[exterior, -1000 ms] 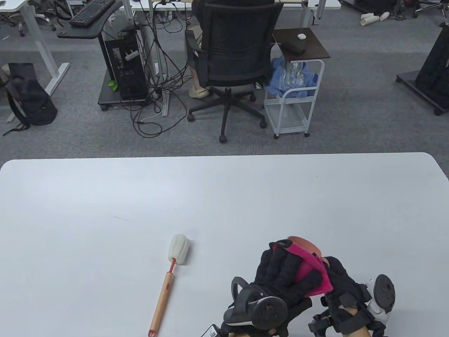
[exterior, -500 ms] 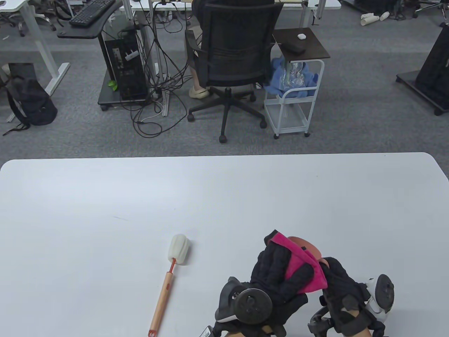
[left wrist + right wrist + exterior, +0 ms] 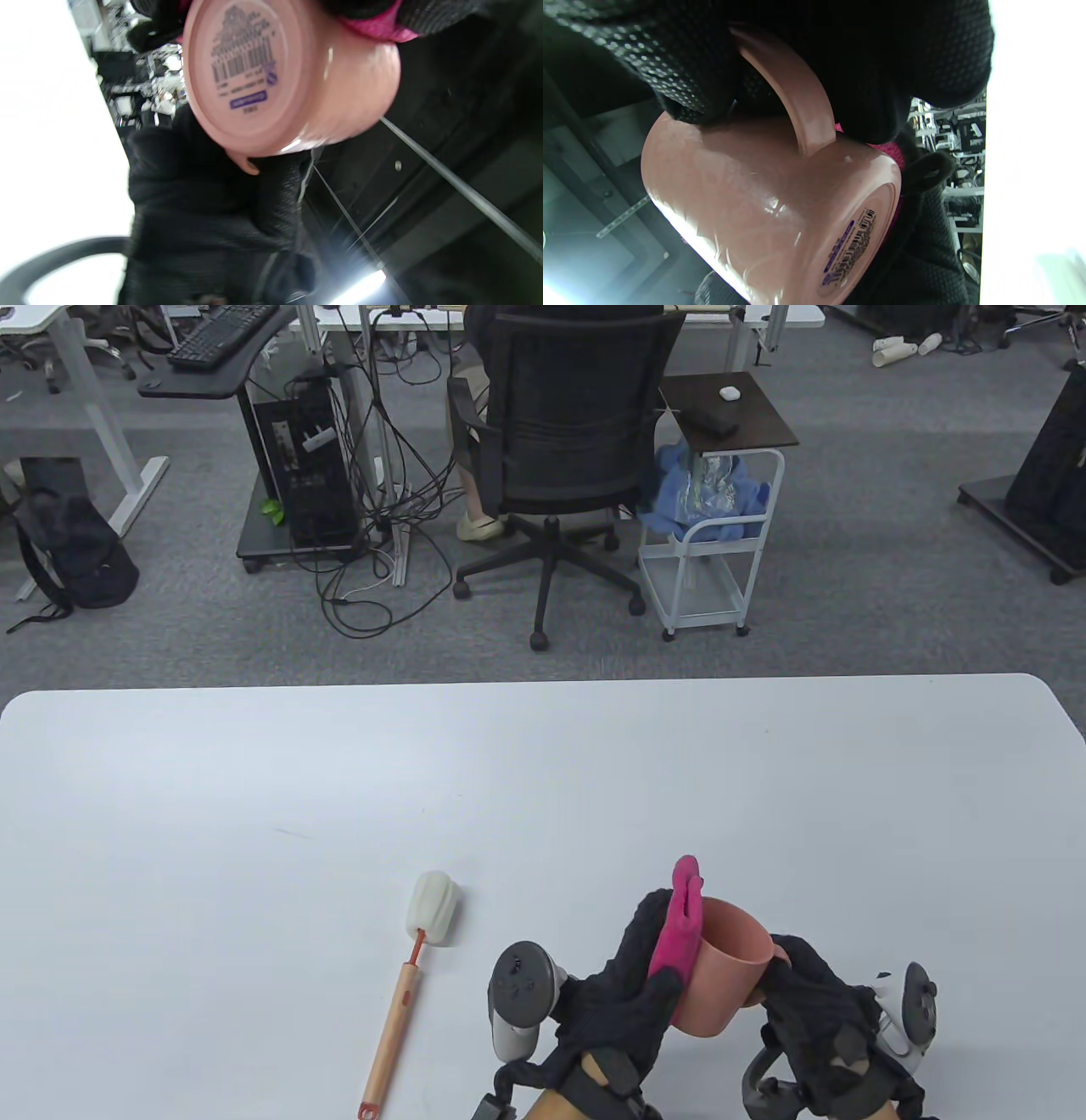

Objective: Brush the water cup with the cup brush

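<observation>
A salmon-pink water cup is held above the table's near edge, mouth up and tilted. My right hand grips its handle. My left hand holds a pink cloth against the cup's left side. The left wrist view shows the cup's base with a barcode label, and the cloth at its top edge. The cup brush, with a white sponge head and a wooden handle, lies on the table to the left of my hands; neither hand touches it.
The white table stretches far and wide beyond my hands. Past its far edge stand an office chair and a small white cart on the carpet.
My left hand has rolled from on top of the cup to its left side, taking the pink cloth along. The cup's mouth now shows. The brush has not moved.
</observation>
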A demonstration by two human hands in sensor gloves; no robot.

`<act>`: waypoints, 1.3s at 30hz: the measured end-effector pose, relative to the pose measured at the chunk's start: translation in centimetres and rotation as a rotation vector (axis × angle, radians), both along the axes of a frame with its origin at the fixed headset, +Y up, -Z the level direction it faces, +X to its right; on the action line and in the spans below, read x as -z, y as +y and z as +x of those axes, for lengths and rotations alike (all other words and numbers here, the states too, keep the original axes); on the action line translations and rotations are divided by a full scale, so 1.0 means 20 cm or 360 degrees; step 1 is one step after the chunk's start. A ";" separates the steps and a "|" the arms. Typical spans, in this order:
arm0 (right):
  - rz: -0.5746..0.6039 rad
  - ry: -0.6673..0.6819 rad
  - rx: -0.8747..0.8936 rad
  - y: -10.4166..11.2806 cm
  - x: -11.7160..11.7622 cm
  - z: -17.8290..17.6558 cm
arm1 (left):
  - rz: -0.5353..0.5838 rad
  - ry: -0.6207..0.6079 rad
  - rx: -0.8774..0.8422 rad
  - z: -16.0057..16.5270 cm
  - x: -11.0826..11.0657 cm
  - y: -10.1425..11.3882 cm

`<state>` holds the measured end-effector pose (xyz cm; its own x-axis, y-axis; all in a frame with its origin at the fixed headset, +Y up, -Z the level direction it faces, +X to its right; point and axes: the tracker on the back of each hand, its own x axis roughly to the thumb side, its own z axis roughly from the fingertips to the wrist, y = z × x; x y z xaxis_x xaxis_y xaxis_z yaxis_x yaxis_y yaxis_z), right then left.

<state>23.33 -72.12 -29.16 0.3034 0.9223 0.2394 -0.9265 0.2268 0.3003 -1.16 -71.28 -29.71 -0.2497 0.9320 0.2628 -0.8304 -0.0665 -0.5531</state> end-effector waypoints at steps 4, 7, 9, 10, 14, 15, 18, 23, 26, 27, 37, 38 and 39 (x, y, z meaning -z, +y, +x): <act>-0.0019 0.0098 -0.0086 -0.01 0.00 -0.03 | -0.0401 -0.0288 -0.0251 0.01 0.05 -0.12; -0.0053 0.0179 -0.0222 -0.02 0.01 -0.05 | -0.0684 -0.0424 -0.0412 0.00 0.09 -0.22; -0.0008 0.0163 -0.0258 -0.01 0.01 -0.06 | -0.0711 -0.0330 -0.0378 -0.03 0.11 -0.23; 0.0029 0.0127 -0.0283 0.00 0.01 -0.05 | -0.0714 -0.0265 -0.0373 -0.05 0.11 -0.23; 0.0239 -0.0414 -0.0463 0.03 0.03 0.11 | -0.0679 0.0041 -0.0495 -0.15 0.12 -0.21; 0.0224 -0.0618 -0.0576 0.03 0.03 0.19 | -0.0656 0.0121 -0.0523 -0.20 0.12 -0.21; 0.0090 -0.0838 -0.0735 -0.04 0.04 0.31 | -0.0680 0.0219 -0.0691 -0.27 0.14 -0.21; -0.0183 -0.0857 -0.0895 -0.14 0.08 0.32 | -0.0647 0.0233 -0.0751 -0.29 0.14 -0.19; -0.0259 -0.0788 -0.1029 -0.18 0.09 0.29 | -0.0620 0.0237 -0.0753 -0.30 0.13 -0.18; -0.0275 -0.0749 -0.1069 -0.19 0.10 0.28 | -0.0616 0.0240 -0.0762 -0.30 0.13 -0.17; -0.0440 -0.0683 -0.1150 -0.24 0.12 0.28 | -0.0636 0.0313 -0.0779 -0.34 0.14 -0.20; -0.0468 -0.0690 -0.1200 -0.25 0.12 0.28 | -0.0632 0.0315 -0.0769 -0.34 0.14 -0.20; -0.0478 -0.0696 -0.1250 -0.24 0.12 0.28 | -0.0627 0.0318 -0.0760 -0.34 0.14 -0.20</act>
<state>29.01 -77.01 -31.51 -0.4905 0.8662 -0.0957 -0.8636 -0.4979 -0.0794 -7.99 -75.26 -32.57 -0.6423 0.7664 0.0083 -0.7435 -0.6204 -0.2497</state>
